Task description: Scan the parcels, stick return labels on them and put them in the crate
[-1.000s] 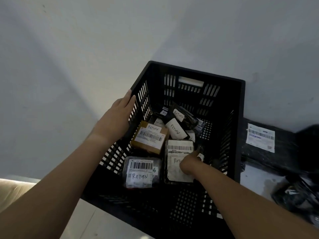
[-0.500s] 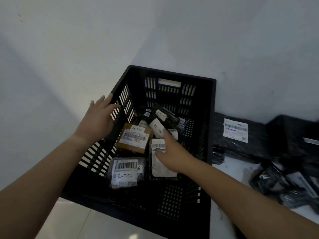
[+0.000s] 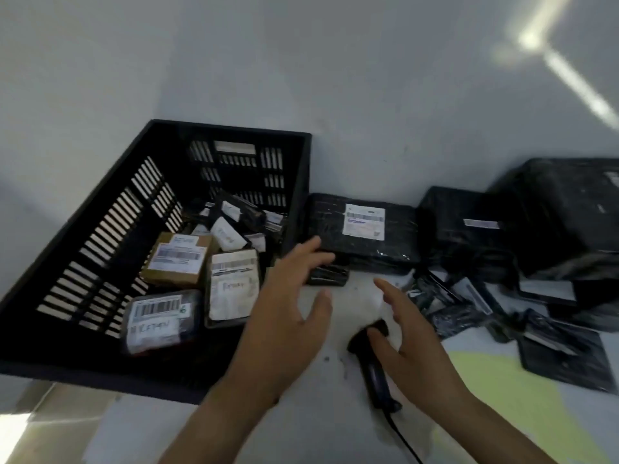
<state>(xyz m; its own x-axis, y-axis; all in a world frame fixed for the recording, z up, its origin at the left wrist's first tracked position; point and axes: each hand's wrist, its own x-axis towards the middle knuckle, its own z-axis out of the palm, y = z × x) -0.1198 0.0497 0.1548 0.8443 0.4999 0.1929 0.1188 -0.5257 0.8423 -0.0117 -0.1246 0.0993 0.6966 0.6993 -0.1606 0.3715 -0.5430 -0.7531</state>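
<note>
Parcels [image 3: 177, 259] bearing barcodes and handwritten labels lie in the black crate [image 3: 234, 128]; left hand [image 3: 288, 316] and right hand [image 3: 413, 349] spread, empty.

One crate [image 3: 231, 126] stands on the left. Its near half holds three countable parcels: one cardboard box [image 3: 177, 259], one white-labelled pouch [image 3: 234, 289] and one clear bag [image 3: 160, 319]. The small dark ones at its far end blur together (no firm count). On the counter [image 3: 350, 296] to the right are three big black-wrapped parcels: the labelled parcel [image 3: 361, 242], the middle parcel [image 3: 465, 242] and the far-right parcel [image 3: 569, 212]. There is one scanner [image 3: 376, 376] and two hands, the left hand [image 3: 284, 313] and the right hand [image 3: 415, 343].
</note>
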